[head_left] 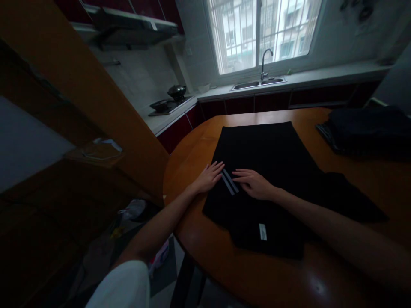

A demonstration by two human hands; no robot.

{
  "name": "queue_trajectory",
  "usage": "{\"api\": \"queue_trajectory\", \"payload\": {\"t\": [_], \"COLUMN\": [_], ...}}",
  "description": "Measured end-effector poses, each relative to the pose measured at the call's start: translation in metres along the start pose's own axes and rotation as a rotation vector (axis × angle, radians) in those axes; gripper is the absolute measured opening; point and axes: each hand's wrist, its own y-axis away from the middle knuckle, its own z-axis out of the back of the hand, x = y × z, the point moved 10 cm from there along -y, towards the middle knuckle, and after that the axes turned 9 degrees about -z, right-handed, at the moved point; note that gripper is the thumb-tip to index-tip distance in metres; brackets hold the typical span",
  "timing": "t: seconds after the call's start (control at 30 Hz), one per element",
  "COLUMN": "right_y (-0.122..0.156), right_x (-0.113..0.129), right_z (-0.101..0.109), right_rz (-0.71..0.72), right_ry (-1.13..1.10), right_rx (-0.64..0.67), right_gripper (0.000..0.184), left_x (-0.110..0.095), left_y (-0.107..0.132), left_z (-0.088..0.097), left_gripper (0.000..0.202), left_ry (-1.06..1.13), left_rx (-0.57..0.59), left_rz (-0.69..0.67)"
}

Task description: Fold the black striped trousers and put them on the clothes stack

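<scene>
A black garment [272, 171] lies spread flat on a round wooden table [199, 239]. It has two light stripes [230, 182] near its left edge and a small white label [262, 231] toward the near side. My left hand [208, 176] lies flat, fingers stretched out, at the garment's left edge just left of the stripes. My right hand [253, 183] rests palm down on the cloth just right of the stripes, fingers extended. Neither hand holds anything.
A stack of dark folded clothes [366, 130] sits at the table's far right. Beyond the table runs a counter with a sink and tap [261, 79] under a window, and a stove with a wok [176, 92]. A wooden partition [96, 98] stands left; clutter lies on the floor [135, 214].
</scene>
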Motion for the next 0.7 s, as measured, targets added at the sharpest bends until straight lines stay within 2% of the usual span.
{"api": "queue_trajectory", "payload": {"t": [0.1, 0.2, 0.3, 0.43, 0.5, 0.6, 0.7], "right_y": [0.001, 0.000, 0.000, 0.000, 0.000, 0.000, 0.001], "right_x": [0.001, -0.002, -0.004, -0.002, -0.002, 0.000, 0.001], "right_z": [-0.009, -0.010, -0.009, -0.006, -0.005, -0.005, -0.004], "right_rz": [0.005, -0.023, -0.031, -0.031, -0.037, -0.040, -0.037], "right_ry": [0.008, -0.002, -0.010, -0.013, -0.005, 0.010, 0.006], "right_rx": [0.086, 0.091, 0.080, 0.077, 0.078, 0.091, 0.088], "right_gripper": [0.040, 0.041, 0.042, 0.042, 0.041, 0.040, 0.039], "left_x": [0.009, 0.011, 0.024, 0.053, 0.059, 0.046, 0.028], "left_y": [-0.003, 0.002, 0.000, -0.022, -0.038, -0.060, -0.067], "left_z": [-0.015, -0.015, -0.013, -0.009, 0.000, 0.007, -0.006], "left_gripper": [0.057, 0.058, 0.065, 0.070, 0.066, 0.060, 0.057], "left_ry": [-0.034, -0.030, -0.016, 0.011, -0.003, -0.030, -0.037], "left_rx": [0.024, 0.016, 0.066, 0.173, 0.119, -0.001, 0.004], "left_rz": [0.006, 0.019, 0.070, 0.171, 0.196, 0.113, 0.032]}}
